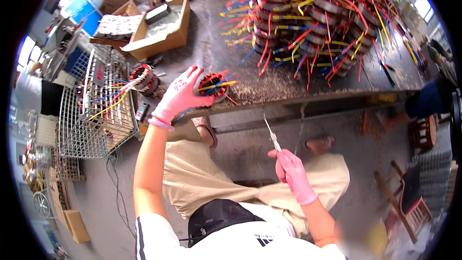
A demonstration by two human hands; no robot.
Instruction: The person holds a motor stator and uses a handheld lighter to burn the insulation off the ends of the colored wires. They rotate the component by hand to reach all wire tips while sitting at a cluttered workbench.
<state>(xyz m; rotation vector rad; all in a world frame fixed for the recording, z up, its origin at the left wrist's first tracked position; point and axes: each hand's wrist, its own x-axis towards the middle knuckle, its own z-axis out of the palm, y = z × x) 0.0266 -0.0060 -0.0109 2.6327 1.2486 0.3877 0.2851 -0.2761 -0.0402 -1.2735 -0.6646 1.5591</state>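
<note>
- Pink-gloved in the head view, your left hand reaches over the near edge of the worktop. Curved like a C, thumb and fingers well apart; can't tell whether it has a real grip.
- Wound ring is right there, on the worktop near its front edge, at the thumb and fingers of that hand. Red, yellow and blue leads poke out.
- Your right hand, also pink-gloved, is closed round the pale handle of a thin tool. Hand is above your lap, in front of the worktop edge; tool slants up and left, well apart from the ring.
- Left of your left hand: second ring with a red inner side, its wires trailing left over the wire rack.
- Beyond that hand: open cardboard box with clear plastic and a small dark box inside. Blue container further back on the left.
- Far side and right of the worktop: big pile of rings, stacked, leads sticking out every way.
- You're in beige trousers, black mesh item at your waist.
- Right edge: another person's dark blue clothing; below it a chair on the floor.
- Left floor: a dark cable runs down from the rack.
</note>
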